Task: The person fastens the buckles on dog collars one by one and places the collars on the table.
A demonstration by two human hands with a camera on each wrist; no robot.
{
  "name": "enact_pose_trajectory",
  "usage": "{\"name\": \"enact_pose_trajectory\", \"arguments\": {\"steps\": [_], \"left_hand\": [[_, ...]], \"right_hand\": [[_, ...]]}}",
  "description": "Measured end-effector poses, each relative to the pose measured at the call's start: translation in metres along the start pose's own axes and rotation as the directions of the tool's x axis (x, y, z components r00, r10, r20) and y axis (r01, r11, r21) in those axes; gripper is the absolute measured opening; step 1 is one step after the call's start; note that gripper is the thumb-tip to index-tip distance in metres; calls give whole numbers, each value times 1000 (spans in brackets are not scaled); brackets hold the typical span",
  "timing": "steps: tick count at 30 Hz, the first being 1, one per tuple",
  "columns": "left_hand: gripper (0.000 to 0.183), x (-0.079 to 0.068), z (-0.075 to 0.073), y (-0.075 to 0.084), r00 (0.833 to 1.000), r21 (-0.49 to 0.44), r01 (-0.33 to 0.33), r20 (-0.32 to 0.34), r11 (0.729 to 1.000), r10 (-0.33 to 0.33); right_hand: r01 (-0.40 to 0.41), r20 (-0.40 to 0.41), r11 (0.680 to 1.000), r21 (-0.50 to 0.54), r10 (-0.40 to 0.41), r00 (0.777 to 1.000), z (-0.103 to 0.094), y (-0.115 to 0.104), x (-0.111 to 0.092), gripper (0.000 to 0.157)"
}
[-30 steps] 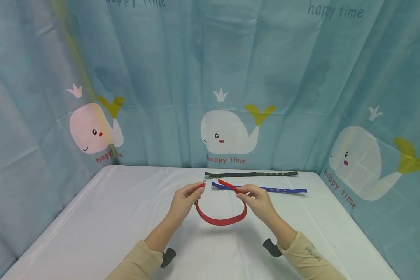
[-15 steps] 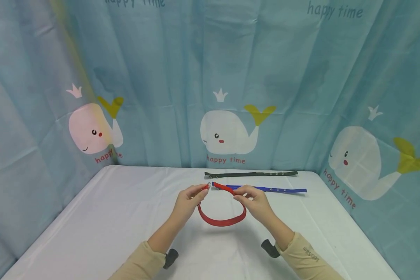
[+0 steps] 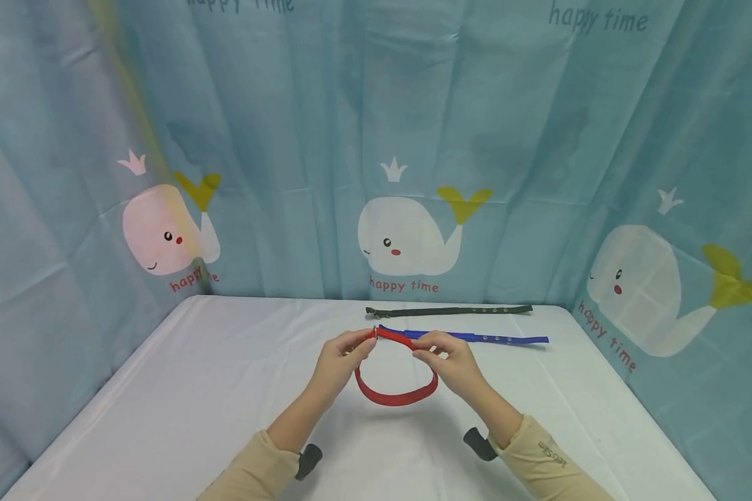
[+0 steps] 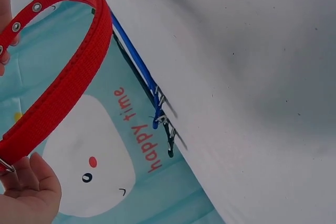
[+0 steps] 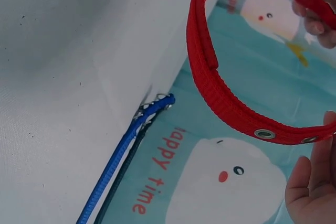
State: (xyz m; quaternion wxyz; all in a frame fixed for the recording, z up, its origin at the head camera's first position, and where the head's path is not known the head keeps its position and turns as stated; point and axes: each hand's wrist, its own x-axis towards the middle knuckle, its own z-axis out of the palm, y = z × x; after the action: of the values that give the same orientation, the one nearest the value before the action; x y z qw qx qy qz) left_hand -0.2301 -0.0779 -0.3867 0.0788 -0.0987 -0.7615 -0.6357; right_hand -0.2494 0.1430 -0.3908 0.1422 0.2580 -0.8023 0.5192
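Note:
Both hands hold a red collar (image 3: pixel 393 399) up above the table, bent into a loop that hangs below the fingers. My left hand (image 3: pixel 341 362) pinches the buckle end, where a small metal ring shows. The strap end is pinched by my right hand (image 3: pixel 452 360), and its tip meets the buckle; whether it passes through is too small to tell. Metal eyelets (image 5: pixel 264 134) line the strap in the right wrist view. In the left wrist view the padded band (image 4: pixel 65 95) curves up from the left hand (image 4: pixel 32 195).
Behind the hands a blue collar (image 3: pixel 507 340) lies flat on the white table (image 3: pixel 163 403). Farther back, a black collar (image 3: pixel 451 312) lies roughly parallel to it. A blue curtain (image 3: pixel 276 229) printed with whales hangs around the table's back and sides.
My hands have come closer together. The red strap's tip has moved left and lowered to meet the buckle end, and the loop has narrowed slightly.

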Motion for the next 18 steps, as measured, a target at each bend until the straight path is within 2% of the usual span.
{"name": "enact_pose_trajectory", "arguments": {"steps": [7,12,18], "left_hand": [[37,-1,1,1,1000,-16,15,16,1000,-15],[38,2,0,-4,1000,-6,25,17,1000,-25],[39,3,1,-5,999,-4,39,24,999,-39]], "right_hand": [[26,5,1000,-7,-26,1000,2,0,-2,15],[34,7,999,-7,-34,999,3,-1,-2,15],[59,37,998,-12,-58,998,3,1,-5,15]]}}
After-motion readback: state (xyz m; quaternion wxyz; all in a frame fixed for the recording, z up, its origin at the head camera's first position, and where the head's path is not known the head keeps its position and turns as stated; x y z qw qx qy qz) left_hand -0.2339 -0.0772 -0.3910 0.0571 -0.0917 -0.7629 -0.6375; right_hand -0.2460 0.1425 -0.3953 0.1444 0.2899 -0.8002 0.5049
